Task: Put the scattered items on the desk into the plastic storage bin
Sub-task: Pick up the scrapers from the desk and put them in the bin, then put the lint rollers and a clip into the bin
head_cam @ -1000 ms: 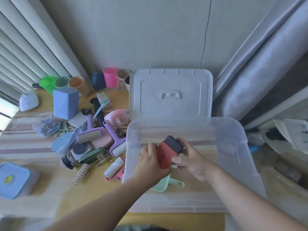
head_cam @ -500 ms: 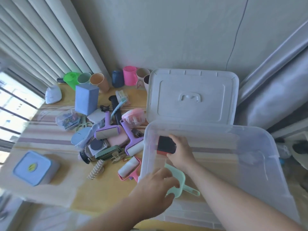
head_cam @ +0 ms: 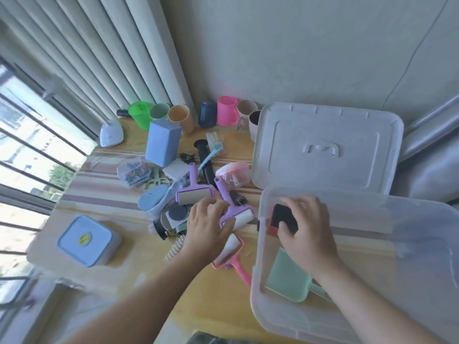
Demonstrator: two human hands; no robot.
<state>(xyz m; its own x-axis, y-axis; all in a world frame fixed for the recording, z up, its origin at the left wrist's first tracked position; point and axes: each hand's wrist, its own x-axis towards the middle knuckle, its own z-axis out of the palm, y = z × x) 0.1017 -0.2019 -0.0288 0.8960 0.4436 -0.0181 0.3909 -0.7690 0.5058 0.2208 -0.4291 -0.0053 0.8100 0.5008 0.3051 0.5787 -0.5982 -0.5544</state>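
The clear plastic storage bin [head_cam: 372,326] stands at the right of the desk. Inside it, near the left wall, my right hand [head_cam: 308,232] grips a red and black block [head_cam: 283,219]. A mint green scoop [head_cam: 288,276] lies on the bin floor below that hand. My left hand [head_cam: 208,227] is over the pile of scattered items, with its fingers and thumb curled round the purple lint roller [head_cam: 236,214]. A second purple roller [head_cam: 193,192] and a pink roller [head_cam: 231,252] lie beside it.
The bin lid [head_cam: 325,150] leans behind the bin. Cups in green, orange, navy and pink line the back wall. A blue box [head_cam: 162,142], a clip case [head_cam: 134,170], a pink container [head_cam: 233,173] and a blue lidded box [head_cam: 87,240] sit on the desk.
My left hand let go of the red and black block and moved left to the purple roller. My right hand carried the block down into the bin's left side.
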